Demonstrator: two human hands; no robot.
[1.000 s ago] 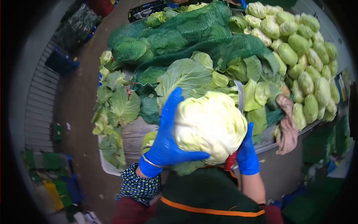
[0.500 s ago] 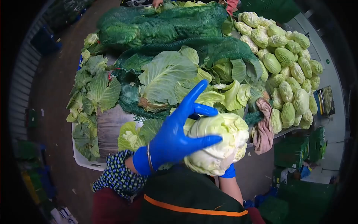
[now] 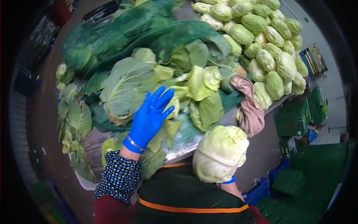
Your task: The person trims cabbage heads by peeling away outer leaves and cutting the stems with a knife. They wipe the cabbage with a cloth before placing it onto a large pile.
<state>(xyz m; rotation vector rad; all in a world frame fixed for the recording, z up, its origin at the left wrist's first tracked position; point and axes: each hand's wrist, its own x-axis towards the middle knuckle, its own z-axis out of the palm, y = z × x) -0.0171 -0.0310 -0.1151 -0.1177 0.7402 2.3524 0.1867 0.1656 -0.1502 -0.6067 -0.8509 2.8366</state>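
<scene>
My left hand [image 3: 151, 117], in a blue glove, is open with its fingers apart over loose cabbage leaves. Nothing is in it. Close to my body at the lower right, a pale trimmed cabbage [image 3: 219, 153] rests on my right hand [image 3: 229, 180]. Only a bit of that hand's blue glove shows; the cabbage hides its fingers. Beyond my left hand lie a large green outer leaf [image 3: 125, 86] and yellow-green leaves [image 3: 203, 84] on green net sacking [image 3: 164, 35].
Pale cabbages [image 3: 274, 59] are piled at the right side of the metal table [image 3: 186, 148]. A pinkish cloth [image 3: 249, 106] hangs over its near edge. Discarded leaves [image 3: 76, 115] line the left side. Green crates [image 3: 294, 117] and a blue crate [image 3: 259, 190] stand at the right.
My left hand has come off the cabbage and moved left, its fingers spreading. The cabbage stays on my right hand. The view has shifted, and the other person's hands at the back are out of sight.
</scene>
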